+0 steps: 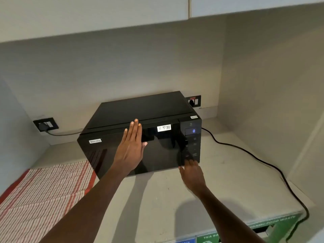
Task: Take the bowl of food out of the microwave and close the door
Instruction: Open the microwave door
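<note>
Microwave [138,137], black and door shut, sits on the bench [157,199] near its back wall; no bowl shows, so the food is presumably inside, behind the dark glass. Left hand [130,148] lies flat on the door, fingers [135,127] released, holding nothing. Right hand [192,174], at 4 o'clock from it, reaches the control panel's [192,142] lowest button, fingers empty. Risk: the flat palm blocks the door from springing open, or shoves the oven back.

left hand [130,148] flat on microwave [140,130] door
</note>
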A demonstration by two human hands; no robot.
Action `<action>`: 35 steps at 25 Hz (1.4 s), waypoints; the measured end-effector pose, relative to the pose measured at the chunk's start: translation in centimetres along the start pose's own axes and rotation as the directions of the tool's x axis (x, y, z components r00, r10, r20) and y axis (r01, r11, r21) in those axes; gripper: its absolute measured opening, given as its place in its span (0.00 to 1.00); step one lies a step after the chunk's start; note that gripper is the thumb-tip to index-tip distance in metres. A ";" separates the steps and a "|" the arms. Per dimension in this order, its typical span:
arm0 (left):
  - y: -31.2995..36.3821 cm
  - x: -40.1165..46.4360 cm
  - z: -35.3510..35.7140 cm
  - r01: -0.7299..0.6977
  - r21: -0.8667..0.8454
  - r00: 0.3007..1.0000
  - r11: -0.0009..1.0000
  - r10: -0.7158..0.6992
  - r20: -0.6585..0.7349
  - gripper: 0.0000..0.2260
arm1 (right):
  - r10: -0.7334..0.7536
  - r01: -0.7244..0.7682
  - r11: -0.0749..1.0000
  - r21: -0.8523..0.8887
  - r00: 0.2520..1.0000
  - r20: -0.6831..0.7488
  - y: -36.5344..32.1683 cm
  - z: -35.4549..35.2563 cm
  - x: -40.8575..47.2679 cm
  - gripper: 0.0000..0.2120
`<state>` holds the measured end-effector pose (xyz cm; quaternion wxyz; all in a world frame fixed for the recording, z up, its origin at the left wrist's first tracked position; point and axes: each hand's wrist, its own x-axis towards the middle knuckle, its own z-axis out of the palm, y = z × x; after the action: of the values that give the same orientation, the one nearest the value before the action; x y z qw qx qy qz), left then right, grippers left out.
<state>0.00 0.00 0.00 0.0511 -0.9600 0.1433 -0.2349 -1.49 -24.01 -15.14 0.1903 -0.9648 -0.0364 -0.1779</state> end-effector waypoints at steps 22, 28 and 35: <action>1.0 2.2 3.5 0.116 0.011 0.992 0.993 -0.117 0.055 0.29 | 0.608 -0.616 0.594 0.516 0.765 0.213 -1.4 5.1 5.0 0.14; 1.1 2.2 3.2 0.127 -0.007 0.991 0.992 -0.127 0.036 0.27 | 0.629 -0.616 0.585 0.527 0.755 0.184 -1.7 5.5 5.1 0.12; 1.1 2.4 3.1 0.135 -0.011 0.990 0.991 -0.135 0.046 0.27 | 0.630 -0.580 0.557 0.595 0.762 0.153 -2.1 6.4 5.2 0.11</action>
<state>3.23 -1.70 -1.86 0.0314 -0.9729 0.0785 -0.2152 5.15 -19.59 -18.09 0.5413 -0.7945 0.2490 -0.1171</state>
